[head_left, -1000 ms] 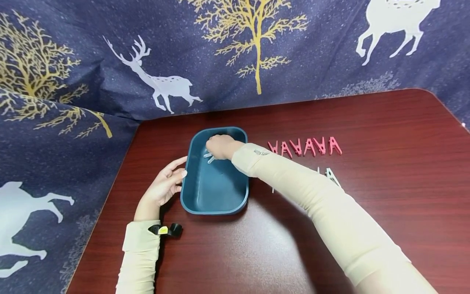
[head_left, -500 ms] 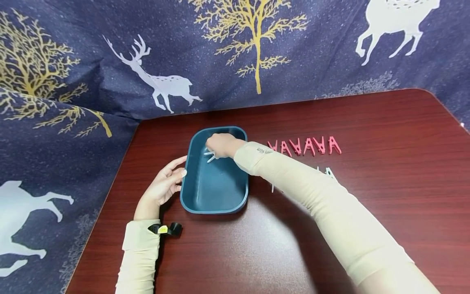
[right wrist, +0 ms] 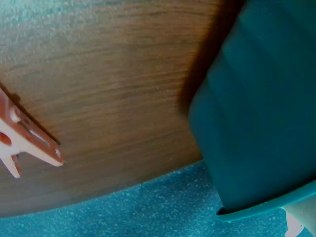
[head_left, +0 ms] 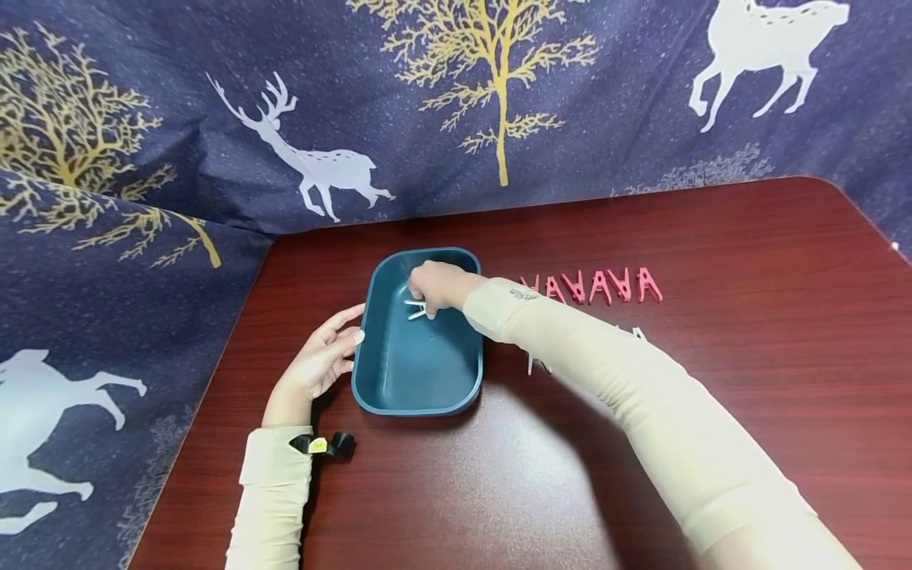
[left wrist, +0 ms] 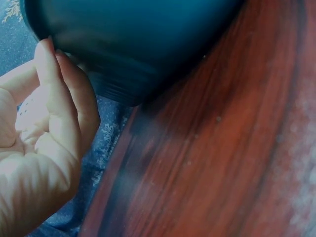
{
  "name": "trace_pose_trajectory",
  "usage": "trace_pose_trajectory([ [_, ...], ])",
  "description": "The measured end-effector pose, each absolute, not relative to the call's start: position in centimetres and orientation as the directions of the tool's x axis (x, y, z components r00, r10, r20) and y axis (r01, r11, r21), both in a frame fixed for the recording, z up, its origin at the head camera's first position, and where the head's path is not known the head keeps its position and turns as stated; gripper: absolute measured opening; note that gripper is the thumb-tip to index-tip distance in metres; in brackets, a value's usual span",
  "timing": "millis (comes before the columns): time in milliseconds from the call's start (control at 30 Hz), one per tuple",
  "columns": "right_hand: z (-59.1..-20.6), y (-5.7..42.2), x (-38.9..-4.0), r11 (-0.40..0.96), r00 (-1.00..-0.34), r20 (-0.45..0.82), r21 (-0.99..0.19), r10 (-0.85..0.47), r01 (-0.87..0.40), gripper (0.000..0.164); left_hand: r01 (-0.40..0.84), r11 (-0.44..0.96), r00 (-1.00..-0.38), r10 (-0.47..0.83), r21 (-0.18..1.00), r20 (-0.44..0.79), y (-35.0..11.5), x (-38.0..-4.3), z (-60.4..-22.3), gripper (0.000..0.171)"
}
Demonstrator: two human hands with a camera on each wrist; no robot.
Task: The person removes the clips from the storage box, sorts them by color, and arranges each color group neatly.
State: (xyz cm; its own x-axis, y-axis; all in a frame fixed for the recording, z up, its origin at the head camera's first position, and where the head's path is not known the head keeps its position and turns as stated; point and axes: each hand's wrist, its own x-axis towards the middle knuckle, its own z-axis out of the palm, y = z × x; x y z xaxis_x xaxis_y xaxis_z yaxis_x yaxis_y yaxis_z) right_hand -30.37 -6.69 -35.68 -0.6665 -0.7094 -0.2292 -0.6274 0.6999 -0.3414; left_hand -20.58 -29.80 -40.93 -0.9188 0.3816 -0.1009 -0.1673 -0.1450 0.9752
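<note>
A deep blue-teal plastic bin (head_left: 431, 364) stands on the table. My left hand (head_left: 324, 356) is at its left side, the fingertips touching the wall near the rim; the left wrist view shows these fingers (left wrist: 61, 98) nearly straight. Inside the bin, toward its far end, my right hand (head_left: 438, 285) pinches a white clothespin (head_left: 416, 309), whose two legs stick out to the left. The fingertips on it are mostly hidden. In the right wrist view the bin's outer wall (right wrist: 256, 108) hides nearly all of that hand.
A row of several pink clothespins (head_left: 599, 285) lies right of the bin, partly behind my right sleeve (head_left: 606, 380). White clothespins (head_left: 537, 362) show at the sleeve's edges. One pink clothespin (right wrist: 27, 138) appears in the right wrist view. A patterned cloth (head_left: 442, 150) hangs behind the table (head_left: 442, 491).
My right hand has shifted slightly right inside the bin, and the white clothespin has moved and turned a little with it. The left hand and the bin stay in place.
</note>
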Motion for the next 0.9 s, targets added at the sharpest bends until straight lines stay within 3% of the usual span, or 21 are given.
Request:
trace_pose_trajectory([
  [233, -36.0, -6.4, -30.5, 0.690, -0.680, -0.210, -0.435, -0.702, -0.579, 0.047, -0.170, -0.150, -0.918, 0.384, 0.974, -0.101, -30.0, -20.6, -41.0, 0.043],
  [633, -35.1, -5.2, -30.9, 0.704, -0.739, -0.196, -0.530, -0.644, -0.473, 0.014, -0.161, -0.158, -0.913, 0.398, 0.974, -0.086, -29.9, -20.7, -41.0, 0.043],
  [900, -34.7, -4.7, -30.4, 0.656, -0.756, -0.150, -0.621, -0.637, -0.430, 0.013, -0.173, -0.176, -0.912, 0.400, 0.969, -0.090, -29.7, -20.6, -40.9, 0.043],
])
